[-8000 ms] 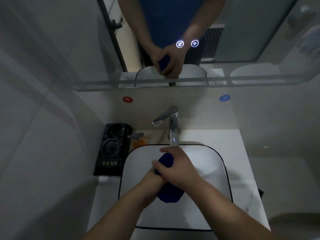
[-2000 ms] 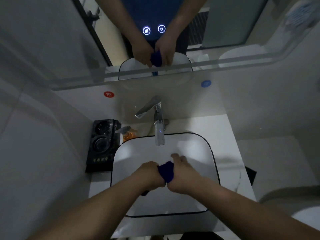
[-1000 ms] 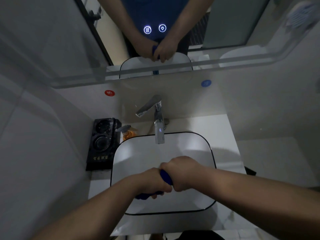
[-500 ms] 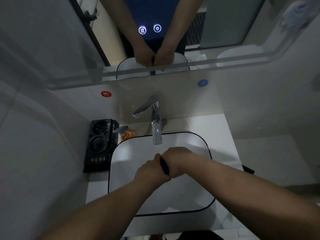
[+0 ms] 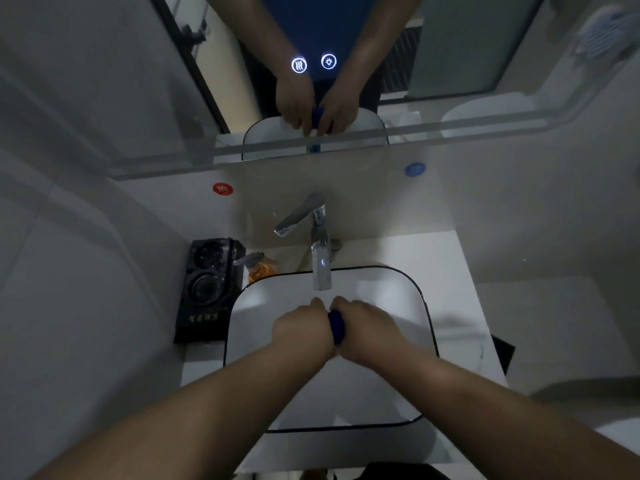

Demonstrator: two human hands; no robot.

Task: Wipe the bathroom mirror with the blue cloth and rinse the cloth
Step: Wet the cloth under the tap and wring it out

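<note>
The blue cloth (image 5: 336,326) is bunched into a tight roll, and only a short dark strip of it shows between my fists. My left hand (image 5: 300,328) and my right hand (image 5: 367,328) both grip it, knuckles side by side, over the white basin (image 5: 394,292) just below the chrome faucet (image 5: 320,251). I cannot see water running from the spout. The bathroom mirror (image 5: 450,64) fills the wall above and reflects my hands and the cloth.
A black tray (image 5: 207,289) with round holders stands left of the basin, with an orange pump bottle (image 5: 259,268) beside it. The white counter (image 5: 464,306) extends to the right. Two lit touch icons (image 5: 313,63) glow on the mirror. Red and blue stickers mark the wall.
My two fists have stayed pressed together on the cloth and have turned against each other. They sit a little nearer the spout than a second ago.
</note>
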